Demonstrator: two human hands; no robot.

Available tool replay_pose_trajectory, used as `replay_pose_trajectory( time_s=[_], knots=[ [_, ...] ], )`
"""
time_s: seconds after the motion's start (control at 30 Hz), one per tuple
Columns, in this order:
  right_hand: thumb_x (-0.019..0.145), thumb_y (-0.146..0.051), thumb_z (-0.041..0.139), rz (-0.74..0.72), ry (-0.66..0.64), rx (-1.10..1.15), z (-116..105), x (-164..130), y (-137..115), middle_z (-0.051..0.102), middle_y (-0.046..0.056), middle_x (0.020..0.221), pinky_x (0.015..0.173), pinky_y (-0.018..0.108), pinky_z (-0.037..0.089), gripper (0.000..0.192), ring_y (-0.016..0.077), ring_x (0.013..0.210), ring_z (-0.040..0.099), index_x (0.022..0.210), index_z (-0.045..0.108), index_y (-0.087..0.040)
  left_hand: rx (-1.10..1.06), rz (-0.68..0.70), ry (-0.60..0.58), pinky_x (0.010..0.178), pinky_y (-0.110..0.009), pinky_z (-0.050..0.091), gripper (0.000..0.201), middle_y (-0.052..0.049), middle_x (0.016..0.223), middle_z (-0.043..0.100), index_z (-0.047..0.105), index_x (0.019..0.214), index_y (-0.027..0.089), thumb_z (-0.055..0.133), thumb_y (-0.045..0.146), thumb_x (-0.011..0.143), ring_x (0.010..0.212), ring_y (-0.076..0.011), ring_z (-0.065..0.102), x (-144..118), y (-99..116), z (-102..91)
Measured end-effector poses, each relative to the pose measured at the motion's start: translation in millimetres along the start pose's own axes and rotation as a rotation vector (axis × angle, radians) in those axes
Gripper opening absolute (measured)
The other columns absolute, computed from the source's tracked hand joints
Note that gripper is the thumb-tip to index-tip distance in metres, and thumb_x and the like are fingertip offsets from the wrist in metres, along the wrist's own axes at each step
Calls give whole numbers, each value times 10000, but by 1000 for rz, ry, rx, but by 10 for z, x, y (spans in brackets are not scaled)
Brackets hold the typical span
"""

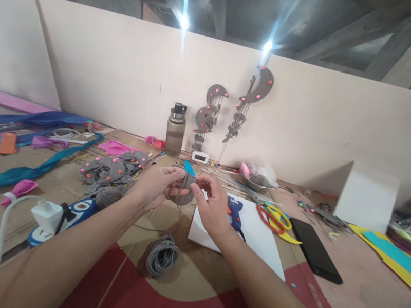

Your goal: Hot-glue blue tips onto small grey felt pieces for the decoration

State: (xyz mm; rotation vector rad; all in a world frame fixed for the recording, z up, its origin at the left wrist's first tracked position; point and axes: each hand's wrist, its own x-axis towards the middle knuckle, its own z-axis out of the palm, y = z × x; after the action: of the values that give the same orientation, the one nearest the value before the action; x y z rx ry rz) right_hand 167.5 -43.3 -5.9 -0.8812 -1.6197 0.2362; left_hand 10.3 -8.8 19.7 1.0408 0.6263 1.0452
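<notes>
Above the cardboard [189,276] in the head view, the grey piece [184,197] sits between 2 hands, with a blue piece [189,168] at its top (whether joined, I cannot tell). The left hand [159,186] pinches its left side, fingers nearly closed, while the right hand [213,204], half curled, holds its right edge by thumb and fingertips. Adjusting the grey piece by finger seems the step in hand, so the next move likely calls for a steady left pinch.
</notes>
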Motion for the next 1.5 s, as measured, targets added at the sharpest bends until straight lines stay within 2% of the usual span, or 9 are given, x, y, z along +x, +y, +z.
replay_pose_trajectory(
  time_s=[0.23, 0.3, 0.47, 0.6, 0.7, 0.83, 1.03, 1.23, 1.5],
  knots=[
    [883, -330, 554, 167, 36, 36, 78, -17, -11, 593, 45, 994, 760, 301, 489, 221, 158, 877, 572, 1068, 518, -215, -42, 206, 86, 696, -257, 586, 222, 16, 721, 614, 597, 754, 138, 759, 280, 703, 673, -88, 614, -29, -40, 94],
    [886, -330, 543, 181, 37, 31, 82, -15, -14, 602, 44, 985, 738, 292, 483, 186, 160, 867, 571, 1031, 540, -214, -29, 207, 88, 688, -249, 579, 232, 15, 735, 618, 588, 751, 142, 755, 295, 703, 675, -87, 611, -30, -65, 106],
    [905, -310, 507, 188, 59, 9, 29, 24, 2, 633, 31, 918, 768, 309, 453, 139, 169, 846, 573, 949, 597, -214, 47, 107, 31, 705, -266, 567, 202, -19, 843, 656, 609, 782, 148, 747, 254, 679, 766, -120, 631, -46, -52, 70],
    [903, -270, 491, 150, 66, -66, -15, 60, 37, 621, 31, 917, 800, 324, 425, 125, 182, 873, 556, 924, 602, -218, 186, 183, 21, 658, -278, 561, 263, -49, 963, 662, 667, 926, 162, 706, 287, 698, 836, -160, 628, -61, 9, 11],
    [905, -240, 468, 107, 50, -117, -28, 78, 48, 605, 36, 931, 831, 330, 406, 130, 189, 910, 538, 918, 595, -219, 411, 294, 84, 565, -233, 520, 316, -43, 930, 673, 678, 974, 171, 707, 359, 723, 710, -132, 615, -63, 20, -1],
    [918, -251, 437, 142, 42, -97, -8, 79, 18, 595, 33, 921, 832, 325, 397, 143, 184, 900, 530, 907, 573, -210, 622, 306, 137, 459, -211, 436, 265, -11, 709, 668, 681, 881, 153, 695, 380, 745, 452, -82, 536, -60, -24, 32],
    [907, -295, 462, 230, 52, -21, 31, 47, -37, 597, 33, 923, 822, 320, 414, 147, 175, 888, 543, 948, 566, -200, 590, 329, 161, 474, -216, 474, 220, -26, 697, 679, 653, 842, 134, 667, 341, 769, 482, -100, 579, -105, -100, 116],
    [856, -249, 488, 217, 75, -69, 36, 44, -27, 569, 17, 824, 756, 313, 410, 89, 171, 822, 519, 829, 560, -203, 534, 327, 103, 532, -256, 552, 226, -42, 765, 683, 653, 847, 142, 696, 331, 732, 689, -168, 651, -144, -132, 175],
    [840, -201, 447, 193, 89, -127, 54, 27, -33, 507, 1, 762, 739, 315, 392, 71, 172, 807, 482, 783, 487, -215, 534, 303, 101, 510, -224, 516, 194, -32, 732, 685, 702, 819, 148, 699, 312, 716, 585, -124, 598, -190, -88, 249]
  ],
)
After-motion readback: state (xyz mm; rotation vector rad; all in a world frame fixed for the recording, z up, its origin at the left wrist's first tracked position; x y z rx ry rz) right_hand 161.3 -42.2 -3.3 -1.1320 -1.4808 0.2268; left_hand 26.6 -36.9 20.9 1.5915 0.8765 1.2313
